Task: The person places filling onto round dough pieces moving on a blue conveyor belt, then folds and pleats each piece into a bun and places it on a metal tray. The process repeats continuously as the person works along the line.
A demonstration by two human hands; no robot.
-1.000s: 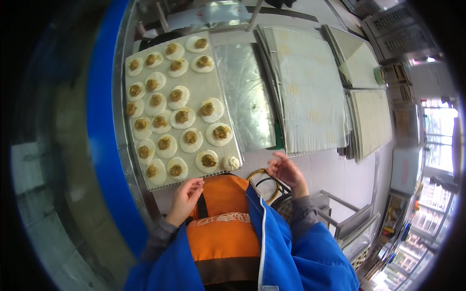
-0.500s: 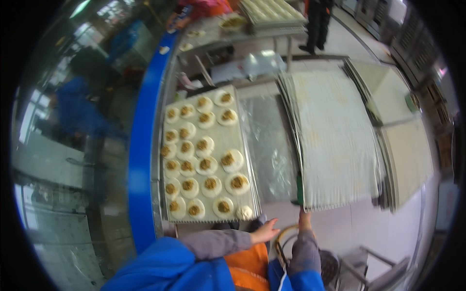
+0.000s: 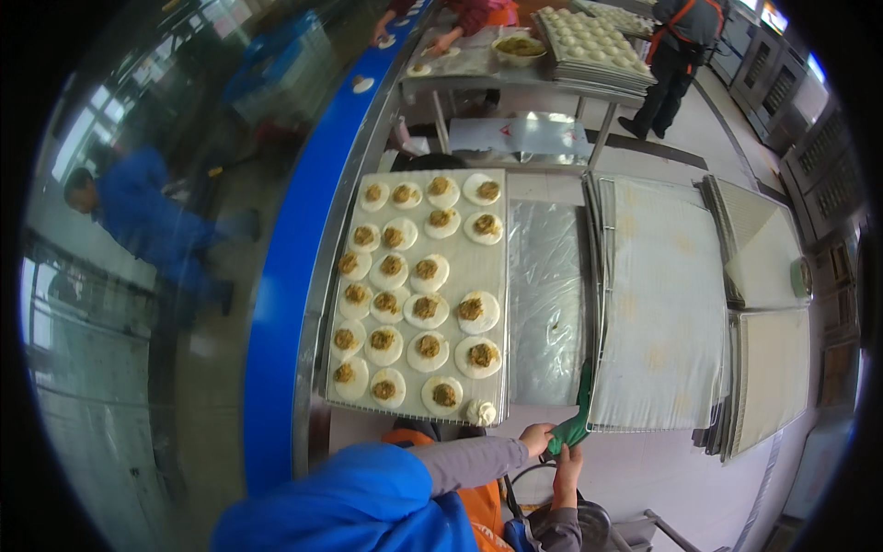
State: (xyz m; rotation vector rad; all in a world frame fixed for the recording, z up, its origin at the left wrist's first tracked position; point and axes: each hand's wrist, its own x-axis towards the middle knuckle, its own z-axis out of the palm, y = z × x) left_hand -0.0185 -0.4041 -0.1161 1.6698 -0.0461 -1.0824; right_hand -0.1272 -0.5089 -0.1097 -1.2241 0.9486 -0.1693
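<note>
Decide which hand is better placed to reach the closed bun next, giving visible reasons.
Probably the left hand: it lies nearer the closed bun on the tray, while the right hand sits farther away. Both hold the green item.

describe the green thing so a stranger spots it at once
Find the largest pale-topped tray stack, right of centre. At its near left corner, the left hand and right hand hold the green thing. Its deep green sets it apart from the grey and pale surfaces around it.
</note>
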